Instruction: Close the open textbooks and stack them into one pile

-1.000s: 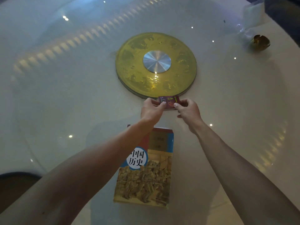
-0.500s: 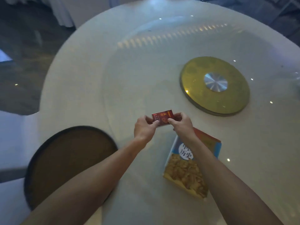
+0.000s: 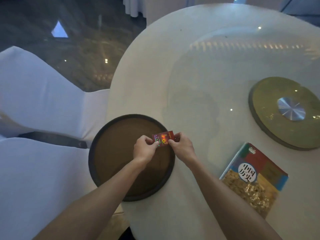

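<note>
Both hands, left hand and right hand, pinch a small red card; closed textbook waits untouched on the bench, probably next.

Both bare forearms reach forward toward 12 o'clock, converging. The left hand and right hand sit close together, knuckles up (thumbs and forefingers pinched), each gripping one end of a small red card between them.
</note>
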{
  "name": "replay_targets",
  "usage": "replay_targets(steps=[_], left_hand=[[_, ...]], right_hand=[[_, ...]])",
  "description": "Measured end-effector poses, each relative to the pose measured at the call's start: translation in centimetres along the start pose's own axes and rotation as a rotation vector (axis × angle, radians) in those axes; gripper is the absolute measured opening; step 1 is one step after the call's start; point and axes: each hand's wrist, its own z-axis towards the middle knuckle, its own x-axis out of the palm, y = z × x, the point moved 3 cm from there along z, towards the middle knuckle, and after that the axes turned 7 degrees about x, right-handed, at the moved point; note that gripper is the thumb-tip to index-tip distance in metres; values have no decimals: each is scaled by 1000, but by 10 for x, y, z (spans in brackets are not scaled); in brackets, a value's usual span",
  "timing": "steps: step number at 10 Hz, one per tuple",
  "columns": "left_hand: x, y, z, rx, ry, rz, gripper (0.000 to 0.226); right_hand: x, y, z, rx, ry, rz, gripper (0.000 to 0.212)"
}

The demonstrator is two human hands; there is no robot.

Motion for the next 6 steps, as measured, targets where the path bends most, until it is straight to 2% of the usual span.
replay_targets(steps=[2, 5, 6], left_hand=[[-13, 47, -7, -98, -5, 41, 20], [-14, 56, -1, -90, 81, 106, 22], [-22, 45, -3, -3, 49, 301, 28]], right_hand=[[36, -5, -14, 1, 134, -113, 46], [40, -9, -21, 31, 169, -116, 50], [34, -7, -27, 25, 128, -95, 50]])
